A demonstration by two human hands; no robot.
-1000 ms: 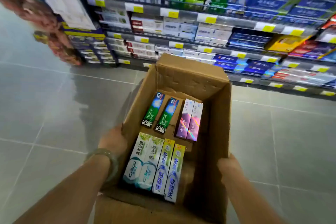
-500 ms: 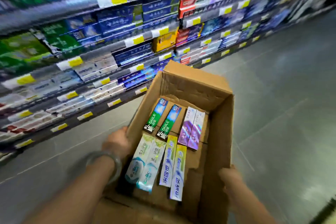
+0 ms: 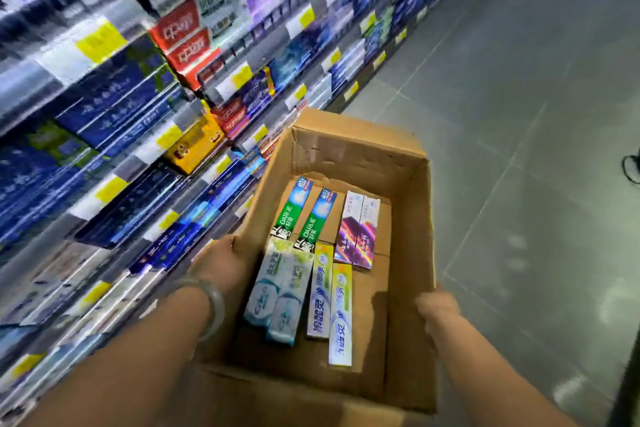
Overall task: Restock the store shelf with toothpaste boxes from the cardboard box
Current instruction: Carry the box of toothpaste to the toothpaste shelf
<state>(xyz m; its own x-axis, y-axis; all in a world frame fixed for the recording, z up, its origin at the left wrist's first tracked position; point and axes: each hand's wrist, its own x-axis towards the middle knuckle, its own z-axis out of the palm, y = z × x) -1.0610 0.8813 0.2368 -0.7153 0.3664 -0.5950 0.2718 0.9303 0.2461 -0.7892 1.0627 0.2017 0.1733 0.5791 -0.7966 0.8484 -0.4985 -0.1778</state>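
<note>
I carry an open cardboard box [image 3: 349,152] in front of me. My left hand [image 3: 221,262] grips its left wall, a bangle on that wrist. My right hand [image 3: 437,305] holds the right wall from outside, fingers hidden behind the cardboard. Inside lie several toothpaste boxes flat on the bottom: two green Darlie boxes [image 3: 304,215], two purple boxes [image 3: 356,230], two pale green and white boxes [image 3: 277,291], and two yellow and white boxes [image 3: 330,305]. The store shelf [image 3: 145,87] runs along my left, blurred by motion.
The shelf rows are full of blue, red, yellow and purple toothpaste packs behind white and yellow price tags [image 3: 100,42]. Grey tiled floor [image 3: 519,114] stretches ahead and to the right. A dark cable loop [image 3: 630,168] lies at the right edge.
My view has swung right, so the shelf now runs along my left and the aisle opens ahead. Both hands keep the same hold on the box; the toothpaste boxes shifted slightly.
</note>
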